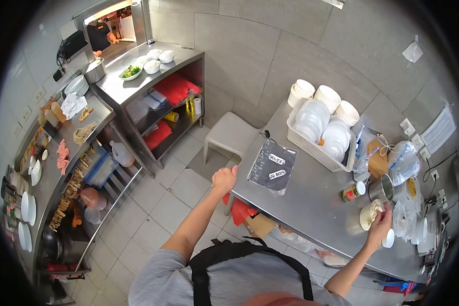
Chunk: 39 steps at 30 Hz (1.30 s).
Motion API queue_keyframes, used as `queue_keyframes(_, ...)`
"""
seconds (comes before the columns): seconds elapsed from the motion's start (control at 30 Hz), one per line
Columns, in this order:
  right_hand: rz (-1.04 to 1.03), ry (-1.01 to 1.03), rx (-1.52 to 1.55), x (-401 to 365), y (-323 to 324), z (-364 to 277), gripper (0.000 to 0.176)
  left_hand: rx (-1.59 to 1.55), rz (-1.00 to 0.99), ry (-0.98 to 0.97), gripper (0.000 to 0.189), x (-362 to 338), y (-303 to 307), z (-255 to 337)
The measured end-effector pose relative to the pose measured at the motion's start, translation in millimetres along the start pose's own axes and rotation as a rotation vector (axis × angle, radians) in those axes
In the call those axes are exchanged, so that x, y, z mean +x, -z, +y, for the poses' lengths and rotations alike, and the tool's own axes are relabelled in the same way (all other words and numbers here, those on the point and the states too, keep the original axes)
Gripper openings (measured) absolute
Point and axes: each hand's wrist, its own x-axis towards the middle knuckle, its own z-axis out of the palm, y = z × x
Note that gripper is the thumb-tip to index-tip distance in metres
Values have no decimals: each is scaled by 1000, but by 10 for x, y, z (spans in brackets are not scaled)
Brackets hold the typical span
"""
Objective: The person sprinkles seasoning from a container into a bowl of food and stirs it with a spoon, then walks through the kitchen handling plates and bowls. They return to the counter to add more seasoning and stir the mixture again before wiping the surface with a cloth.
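Observation:
My left hand [224, 179] is closed in a fist beside the near left corner of the steel table, with nothing visible in it. On the right, my right hand [380, 225] closes on the rim of a white tub [367, 218] with pale, crumpled contents. Its fingertips are partly hidden. Next to the tub are a steel container [381, 189] and a jar with a white lid [353, 191]. A small white dish [388, 238] sits just beside the right wrist. A dark book labelled as a log book [273, 167] lies between my hands.
A basket [319, 148] holds plastic-wrapped lids, with stacked paper bowls [328, 98] behind it. A grey stool [232, 133] stands left of the table. Bowls and a plate of greens [131, 72] are on the far counter. A person [100, 35] shows through the hatch.

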Motion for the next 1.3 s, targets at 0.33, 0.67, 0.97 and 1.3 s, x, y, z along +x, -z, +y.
queue_keyframes(0.33, -16, 22, -51, -544, -264, 249, 12, 1, 37, -87, 45, -11, 20, 4)
queue_keyframes(0.67, -52, -74, -26, -733, -97, 75, 12, 64, 106, -165, 41, 36, -21, -31)
queue_keyframes(0.97, 12, -268, -233, -916, 302, 319, 17, 195, 216, -375, 44, 210, -220, -316)
queue_keyframes(1.3, 55, -339, -362, -1161, 762, 1242, 13, 259, 534, -495, 46, 4, 3, -17)
